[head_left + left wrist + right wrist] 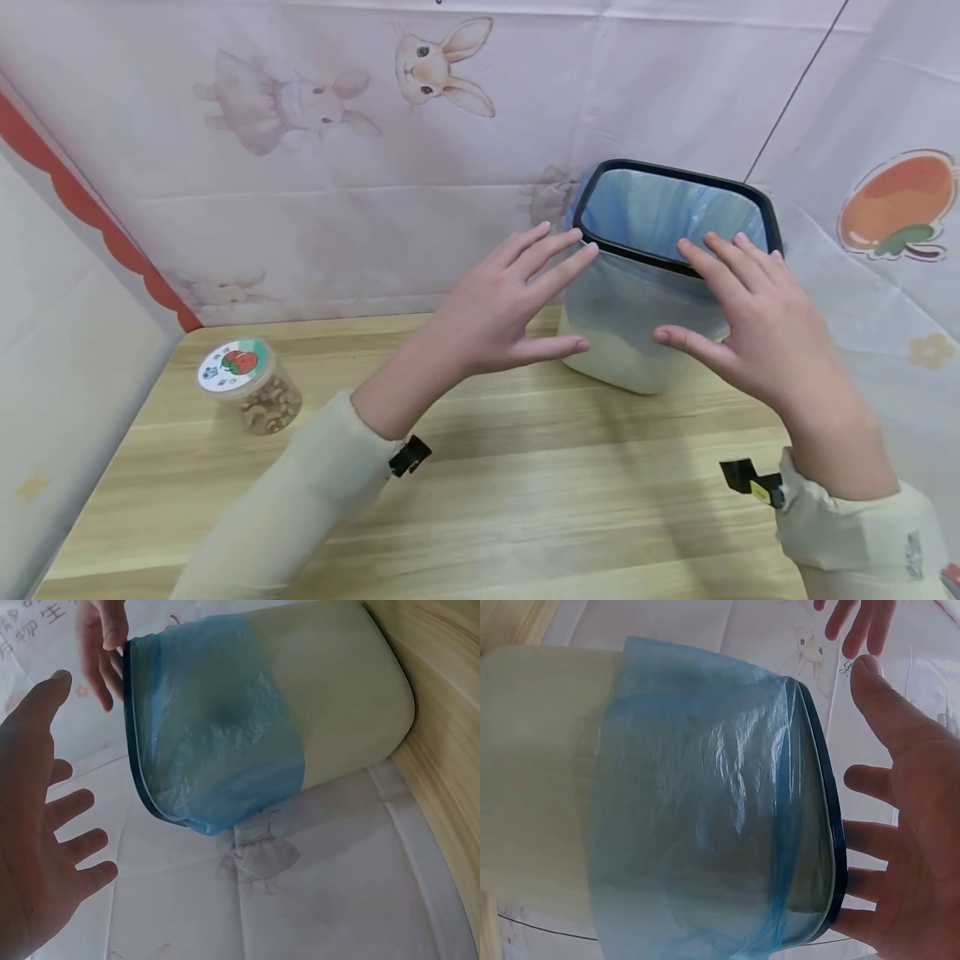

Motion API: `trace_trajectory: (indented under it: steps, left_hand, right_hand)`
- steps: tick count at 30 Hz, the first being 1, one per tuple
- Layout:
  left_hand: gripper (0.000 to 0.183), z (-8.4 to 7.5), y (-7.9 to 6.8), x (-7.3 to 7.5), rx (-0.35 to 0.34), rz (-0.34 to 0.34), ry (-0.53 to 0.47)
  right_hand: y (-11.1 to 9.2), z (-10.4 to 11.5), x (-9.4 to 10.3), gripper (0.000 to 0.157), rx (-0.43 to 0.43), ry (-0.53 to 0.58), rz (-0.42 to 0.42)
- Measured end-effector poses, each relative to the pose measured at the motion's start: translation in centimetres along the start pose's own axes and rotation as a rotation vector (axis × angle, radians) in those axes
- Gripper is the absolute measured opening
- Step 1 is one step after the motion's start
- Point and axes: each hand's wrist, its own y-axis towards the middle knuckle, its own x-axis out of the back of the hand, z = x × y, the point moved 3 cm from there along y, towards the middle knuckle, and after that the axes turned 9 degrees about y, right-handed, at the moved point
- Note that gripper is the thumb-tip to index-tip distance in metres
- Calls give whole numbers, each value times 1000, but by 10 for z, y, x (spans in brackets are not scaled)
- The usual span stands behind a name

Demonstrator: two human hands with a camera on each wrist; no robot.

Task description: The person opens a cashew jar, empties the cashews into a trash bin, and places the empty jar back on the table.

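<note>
A cream trash bin [611, 354] stands upright at the back right of the table, with a black rim frame [686, 175] on top. A thin blue trash bag [217, 727] lines it and folds down over the outside, as both wrist views show. My left hand [517, 300] hovers at the bin's left front corner, fingers spread and holding nothing. Over the right front of the rim is my right hand [765, 321], fingers extended past the edge above the opening; whether they touch the rim I cannot tell.
On the table's left side sits a clear jar [272, 404] of cashew-like nuts with a tomato picture on its white and green lid. Behind the wooden table [480, 500] hangs a pale printed cloth [315, 225] with rabbits, close to the bin's back.
</note>
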Motion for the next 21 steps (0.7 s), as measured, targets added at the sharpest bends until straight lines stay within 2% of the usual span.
trace_trajectory:
  steps: [5,11,14,21]
  left_hand:
    - [82,3,11,-10,1,34,49]
    - [82,7,24,-22,-1,105,135]
    - [82,8,32,-28,3,114,137]
    - [76,10,42,-41,28,121,124]
  right_hand:
    - [3,-5,1,93,-7,-11,12]
    - [4,-13,1,67,-64,-11,46]
    - [3,-17,1,58,-89,-11,57]
    - [2,-24,1,61,-98,-40,60]
